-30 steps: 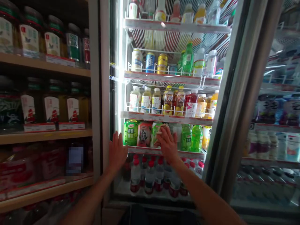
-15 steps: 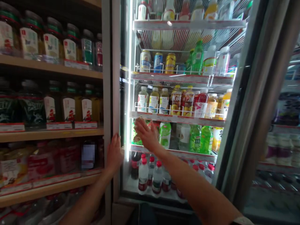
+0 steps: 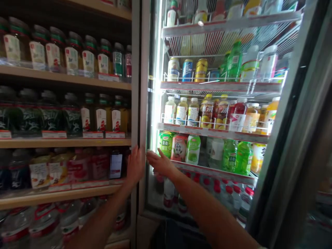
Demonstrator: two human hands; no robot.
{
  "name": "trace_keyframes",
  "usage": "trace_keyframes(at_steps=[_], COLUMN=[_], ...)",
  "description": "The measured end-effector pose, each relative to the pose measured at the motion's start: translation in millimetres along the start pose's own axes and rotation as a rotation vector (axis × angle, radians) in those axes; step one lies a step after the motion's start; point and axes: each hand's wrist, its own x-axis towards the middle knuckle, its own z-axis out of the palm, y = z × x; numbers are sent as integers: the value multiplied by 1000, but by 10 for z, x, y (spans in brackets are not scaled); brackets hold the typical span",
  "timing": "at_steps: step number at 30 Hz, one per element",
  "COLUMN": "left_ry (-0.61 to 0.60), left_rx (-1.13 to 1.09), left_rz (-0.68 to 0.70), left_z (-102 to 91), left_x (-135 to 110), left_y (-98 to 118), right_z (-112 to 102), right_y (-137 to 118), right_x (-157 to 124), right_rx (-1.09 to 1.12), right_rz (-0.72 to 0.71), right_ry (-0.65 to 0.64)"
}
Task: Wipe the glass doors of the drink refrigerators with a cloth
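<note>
Sweeping the right hand (image 3: 160,163) leftward over the glass door (image 3: 215,114), from in front of the pale-green bottle (image 3: 193,148) a second ago to the pane's left edge now, just beside the left hand (image 3: 135,164). Shifting the left hand left too, onto the grey frame (image 3: 145,114). Uncovering meanwhile the red bottle (image 3: 179,147) and most of the green bottle (image 3: 166,141), behind the glass, above and right of the right fingertips. Bringing the sweep, by the look of it, to its leftmost limit, with most of the pane lying right of the grip. Holding the left fingers straight and close together, gripping nothing visible. Stretching the right fingers leftward, thumb raised and apart; cannot tell about anything pressed beneath that palm. Bringing a phone (image 3: 116,166) fully into view, just left of the left hand.
</note>
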Motion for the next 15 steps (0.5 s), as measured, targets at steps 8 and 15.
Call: trace_keyframes(at_steps=[8,15], left_ry=[-20,47], left_rx=[-48,-102], left_rz=[83,319], left_z=[-41,50], left_x=[143,194], left_y=[439,1053], right_z=[-402,-659], right_y=[642,784], right_x=[-525,-1535], right_rx=[-23,-170], right_rz=[248,212], right_ry=[123,40])
